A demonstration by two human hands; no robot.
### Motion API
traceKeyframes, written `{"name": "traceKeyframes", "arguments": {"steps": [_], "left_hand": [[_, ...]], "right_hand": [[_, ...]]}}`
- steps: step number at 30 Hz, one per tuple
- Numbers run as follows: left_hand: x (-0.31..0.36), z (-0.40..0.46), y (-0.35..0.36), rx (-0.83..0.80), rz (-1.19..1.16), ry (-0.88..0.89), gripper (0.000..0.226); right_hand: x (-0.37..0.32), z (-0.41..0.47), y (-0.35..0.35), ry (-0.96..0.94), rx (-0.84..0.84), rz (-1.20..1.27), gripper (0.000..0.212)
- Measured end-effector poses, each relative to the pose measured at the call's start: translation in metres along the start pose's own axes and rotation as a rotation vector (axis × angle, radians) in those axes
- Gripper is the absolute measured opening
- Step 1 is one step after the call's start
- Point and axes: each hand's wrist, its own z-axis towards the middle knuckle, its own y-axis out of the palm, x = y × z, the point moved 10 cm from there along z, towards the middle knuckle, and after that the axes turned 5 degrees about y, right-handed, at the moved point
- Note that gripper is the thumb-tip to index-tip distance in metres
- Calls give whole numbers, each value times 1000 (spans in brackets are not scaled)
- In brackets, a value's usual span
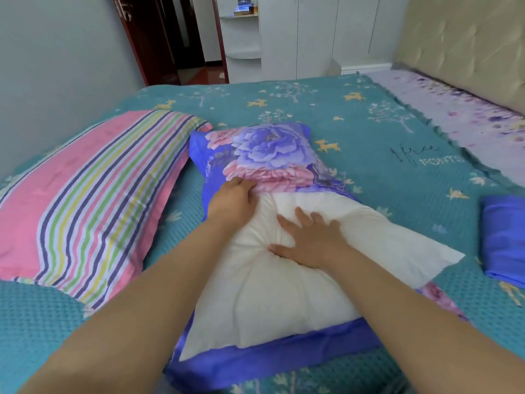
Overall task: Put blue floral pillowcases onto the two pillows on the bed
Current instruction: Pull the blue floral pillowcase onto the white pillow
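Note:
A white pillow (284, 294) lies in the middle of the bed, its far end inside a blue floral pillowcase (267, 152). The case's blue underside shows beneath the pillow's near end. My left hand (231, 201) grips the edge of the pillowcase opening at the pillow's left side. My right hand (309, 237) lies flat on the bare white pillow, fingers spread and pressing into it. A second pillow in a pink striped cover (85, 194) rests to the left. A folded blue cloth (502, 237), possibly the second pillowcase, sits at the right edge.
The bed carries a teal blanket (369, 132) with deer and tree prints. A pale purple floral sheet (460, 115) and a beige padded headboard (468, 44) are at the far right. White wardrobes (306, 35) and a dark red doorway (170, 38) stand beyond the bed.

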Motion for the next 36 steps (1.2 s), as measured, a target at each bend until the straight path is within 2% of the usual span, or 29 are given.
{"name": "traceKeyframes", "arguments": {"steps": [2,5,9,12,13,14,17,18,19,21,24,26,28,30,32,34,36], "left_hand": [[6,12,11,-54,157,6,37],[15,26,10,-40,270,-1,29],[23,27,-10,70,-16,-140,27],[58,0,-16,73,32,-44,35],[61,-12,-11,51,87,-21,37],[57,-25,-7,38,132,-20,39],[34,-52,-6,111,152,-25,44],[36,-57,-7,148,140,20,38],[42,-62,-10,191,137,74,31],[57,-67,-16,286,170,180,31],[66,-69,-17,337,181,272,34],[61,-70,-20,383,195,285,28],[51,-71,-24,403,209,262,20],[25,-73,-27,421,173,145,21],[-18,-83,-26,428,28,-105,15],[-55,-100,-9,356,-107,-374,11],[-70,-110,9,255,-166,-512,14]], "right_hand": [[0,0,-1,10,26,-37,84],[-4,-1,4,8,57,-91,83],[-5,5,5,41,98,-121,84],[-7,8,8,68,105,-99,87],[-7,6,2,73,181,-48,89],[-5,1,-11,83,328,54,90],[19,-35,-58,150,888,479,57],[20,-43,-67,163,981,446,53],[13,-43,-74,152,997,339,55],[-10,-36,-84,73,977,105,54],[-22,-16,-99,42,924,-32,32],[-4,-1,-110,95,840,-104,31],[45,11,-115,202,696,-59,30],[110,4,-104,395,576,25,29],[150,-13,-81,521,514,86,26],[165,-22,-56,595,464,216,25],[178,-21,-38,657,409,360,29]]}}
